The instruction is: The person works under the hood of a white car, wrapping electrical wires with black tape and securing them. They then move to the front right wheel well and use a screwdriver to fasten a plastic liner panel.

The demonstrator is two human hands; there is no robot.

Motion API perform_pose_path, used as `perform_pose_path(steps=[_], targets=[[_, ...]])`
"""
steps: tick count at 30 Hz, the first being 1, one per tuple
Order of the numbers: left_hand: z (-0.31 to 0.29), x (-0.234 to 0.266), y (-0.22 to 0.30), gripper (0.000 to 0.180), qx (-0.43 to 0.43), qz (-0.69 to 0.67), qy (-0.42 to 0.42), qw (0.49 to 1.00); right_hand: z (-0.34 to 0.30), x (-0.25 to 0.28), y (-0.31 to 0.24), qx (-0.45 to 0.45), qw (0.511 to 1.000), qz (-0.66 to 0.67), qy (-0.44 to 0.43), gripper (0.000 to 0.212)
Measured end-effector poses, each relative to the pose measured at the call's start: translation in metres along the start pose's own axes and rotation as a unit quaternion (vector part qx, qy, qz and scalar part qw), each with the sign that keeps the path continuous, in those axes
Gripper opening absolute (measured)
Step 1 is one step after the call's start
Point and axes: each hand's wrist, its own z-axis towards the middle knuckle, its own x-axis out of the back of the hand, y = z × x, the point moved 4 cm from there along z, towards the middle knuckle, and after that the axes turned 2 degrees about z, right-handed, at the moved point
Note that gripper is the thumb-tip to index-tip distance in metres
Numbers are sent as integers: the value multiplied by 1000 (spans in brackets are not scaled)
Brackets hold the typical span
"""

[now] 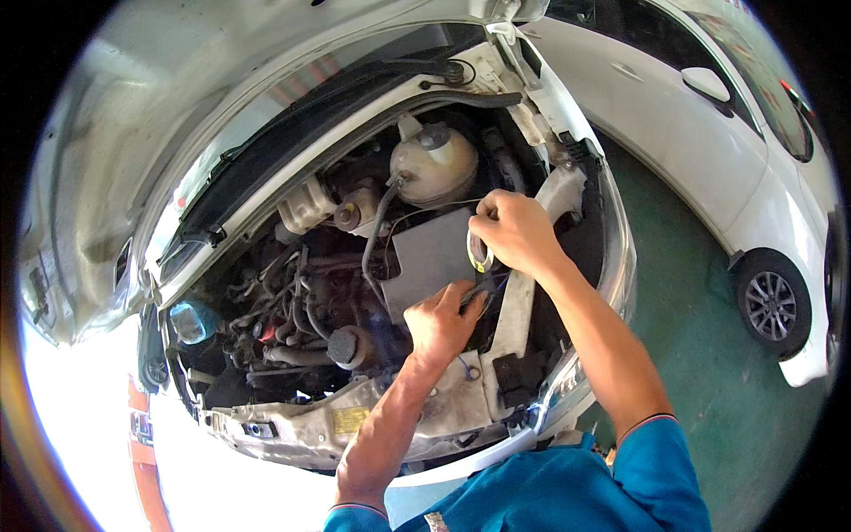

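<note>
My right hand (514,230) is closed, pinching a small roll of tape (480,254) with a pale yellowish core, held above the right edge of a flat grey panel (430,257). Just below and to the left, my left hand (443,324) is closed too, its thumb and fingers gripping dark wires (480,299) whose ends are partly hidden. A thin blue wire (502,284) runs beside them. Behind my hands, a thin loose wire curves across the panel's far edge.
The engine bay lies beneath a raised white hood (115,151). A rounded whitish tank (434,164) sits at the back, a capped reservoir (350,346) and hoses at left. The front crossmember (350,421) is close to my body. A white car (674,115) stands at right on green floor.
</note>
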Motion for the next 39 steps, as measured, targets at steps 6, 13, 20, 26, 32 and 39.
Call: perform_pose_path(steps=[6,13,20,26,32,39], targets=[[-2,-2,-3,18,-65,42,19,997,27,-37,5,-41,987,-107,-112,27],[-1,2,-3,14,-145,89,36,985,30,-79,-3,-91,919,-206,-325,35],[7,-2,-9,11,-120,92,-13,988,26,-128,32,24,890,-208,-404,38],[10,-4,-19,9,16,-18,-46,999,-4,-60,26,9,994,-44,-102,45],[13,-6,-23,13,94,-77,-89,989,-97,-32,34,-42,993,23,-104,43],[21,-5,-30,19,185,-141,-154,960,-106,-56,23,-46,998,-38,-29,36]])
